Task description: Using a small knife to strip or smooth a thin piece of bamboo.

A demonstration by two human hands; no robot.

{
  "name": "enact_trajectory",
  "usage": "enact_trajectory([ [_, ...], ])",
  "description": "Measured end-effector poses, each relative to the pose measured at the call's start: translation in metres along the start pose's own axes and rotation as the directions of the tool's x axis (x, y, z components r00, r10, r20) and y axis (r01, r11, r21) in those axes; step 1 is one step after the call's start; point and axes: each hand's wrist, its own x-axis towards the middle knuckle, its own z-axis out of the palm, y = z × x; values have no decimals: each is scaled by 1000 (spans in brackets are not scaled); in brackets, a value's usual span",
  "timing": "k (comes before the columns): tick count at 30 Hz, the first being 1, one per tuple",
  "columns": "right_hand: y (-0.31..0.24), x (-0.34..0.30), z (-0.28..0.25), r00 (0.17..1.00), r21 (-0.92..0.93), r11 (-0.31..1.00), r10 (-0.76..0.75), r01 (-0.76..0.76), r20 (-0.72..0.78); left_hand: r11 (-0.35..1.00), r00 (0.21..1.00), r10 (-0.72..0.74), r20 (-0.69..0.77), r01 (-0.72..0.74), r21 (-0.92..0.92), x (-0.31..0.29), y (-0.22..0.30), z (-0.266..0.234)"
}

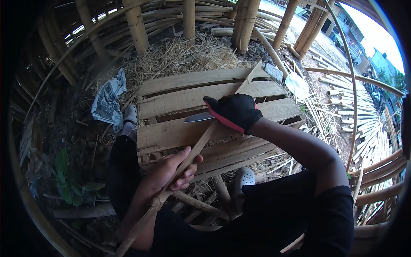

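Observation:
A long split bamboo strip [198, 148] runs slantwise from my lap up across a slatted wooden crate [167, 132]. My bare left hand [177, 168] is closed around its lower part, just above a rough joint. Over the crate, my right hand [234, 112] wears a black glove with red edging and is closed on a knife. The knife's blade [199, 117] points left, level with the strip and lying across or beside it. The handle is hidden inside the glove. Beyond the right hand, the strip's far end [252, 73] rests over the crate's back slats.
Dry straw shavings [180, 58] lie behind the crate, near upright bamboo posts [189, 21]. A crumpled printed sheet [110, 99] is at the left. Many cut bamboo poles [364, 124] spread at the right. My shoes [245, 177] flank the crate.

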Motion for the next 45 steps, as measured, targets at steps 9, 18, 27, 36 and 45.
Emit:
enact_trajectory([
  [9, 54, 15, -19, 917, 148, 946, 318, -289, -242, 988, 976, 5, 217, 29, -153, -7, -3, -1],
  [18, 84, 2, -17, 912, 310, 883, 397, -351, -99, 996, 995, -70, 75, 74, -54, -8, -6, 17],
  [27, 109, -21, -25, 942, 544, 781, 330, -307, 59, 990, 999, -38, 25, 41, -132, -17, -10, 18],
  [36, 85, -25, -18, 923, 670, 649, 354, -359, 151, 992, 999, -41, -36, 36, -117, -11, -18, 18],
  [45, 82, -33, -10, 896, 567, 694, 349, -444, 275, 1000, 997, 15, -80, -15, 4, -10, -15, 15],
])
